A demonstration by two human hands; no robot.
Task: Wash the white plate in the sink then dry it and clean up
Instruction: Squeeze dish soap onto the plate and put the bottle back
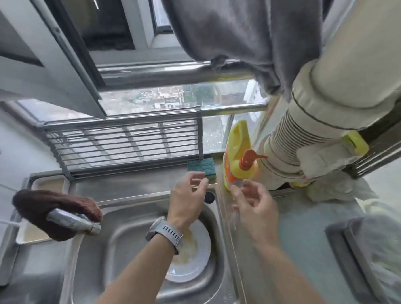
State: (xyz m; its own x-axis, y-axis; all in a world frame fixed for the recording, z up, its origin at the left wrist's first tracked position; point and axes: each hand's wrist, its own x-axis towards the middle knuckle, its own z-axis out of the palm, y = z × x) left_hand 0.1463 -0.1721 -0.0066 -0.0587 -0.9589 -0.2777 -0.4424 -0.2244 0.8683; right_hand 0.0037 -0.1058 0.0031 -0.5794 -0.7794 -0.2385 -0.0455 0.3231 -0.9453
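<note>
Our left hand (187, 196) and right hand (254, 204) hung loose, grip released — the white plate (195, 255) lay untouched below in the sink (121, 247).

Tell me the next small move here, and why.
Probably reach the left hand on to the green sponge behind the sink. The white plate lies in the basin with yellowish smears, both hands hold nothing, and the right hand is beside the soap bottle.

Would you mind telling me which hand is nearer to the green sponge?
Left. The left hand is raised just below the green sponge, its fingertips almost reaching it. The right hand is further to the right, in front of the yellow soap bottle.
</note>
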